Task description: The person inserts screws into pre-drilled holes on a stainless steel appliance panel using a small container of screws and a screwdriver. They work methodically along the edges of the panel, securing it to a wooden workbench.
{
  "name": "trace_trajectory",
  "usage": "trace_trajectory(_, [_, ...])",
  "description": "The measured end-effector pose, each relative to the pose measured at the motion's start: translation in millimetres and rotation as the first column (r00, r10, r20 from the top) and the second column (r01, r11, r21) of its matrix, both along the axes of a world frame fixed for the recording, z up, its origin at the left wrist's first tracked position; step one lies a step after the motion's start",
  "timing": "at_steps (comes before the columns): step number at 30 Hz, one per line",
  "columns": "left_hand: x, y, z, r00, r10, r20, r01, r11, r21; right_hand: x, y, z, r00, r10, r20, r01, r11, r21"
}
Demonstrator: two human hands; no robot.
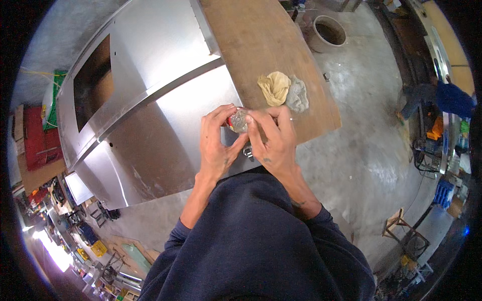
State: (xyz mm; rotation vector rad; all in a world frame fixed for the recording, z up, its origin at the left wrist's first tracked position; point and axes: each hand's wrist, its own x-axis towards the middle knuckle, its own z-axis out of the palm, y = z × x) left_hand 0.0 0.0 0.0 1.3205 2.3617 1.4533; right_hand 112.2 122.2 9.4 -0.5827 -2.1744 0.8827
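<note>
My left hand (217,140) curls its fingers and thumb around one side of a small clear plastic container (239,122) with a bit of red on it. On the other side, my right hand (273,138) pinches it near the top with thumb and fingers. Both hands hold it above the edge where a shiny sheet-metal panel (196,105) meets a brown wooden board (256,45). Just below the container, between my wrists, sits a small shiny metal piece (248,153). What the container holds is too small to make out.
A yellow cloth (274,89) and a grey cloth (297,94) lie crumpled on the board. The panel has a rectangular cut-out (94,83). A bucket (327,34) stands on the concrete floor beyond. At the right are a person in dark blue (452,98) and a wooden-seated stool (396,223).
</note>
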Motion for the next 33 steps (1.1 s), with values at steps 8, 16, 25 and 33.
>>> trace_trajectory(8, [5, 35, -15, 0.960, 0.193, 0.203, -0.185, 0.981, -0.055, -19, 53, -23, 0.919, -0.204, -0.338, -0.027, 0.822, -0.568])
trace_trajectory(16, [-8, 6, -33, 0.865, 0.262, 0.428, -0.284, 0.959, -0.012, -152, 65, -108, 0.821, -0.440, -0.363, -0.254, 0.289, -0.923])
trace_trajectory(25, [-13, 4, -48, 0.829, 0.262, 0.495, -0.308, 0.951, 0.013, -192, 73, -127, 0.856, -0.406, -0.319, -0.299, 0.114, -0.947])
trace_trajectory(33, [-11, 7, -49, 0.813, 0.269, 0.517, -0.299, 0.954, -0.027, -196, 70, -130, 0.857, -0.398, -0.326, -0.266, 0.200, -0.943])
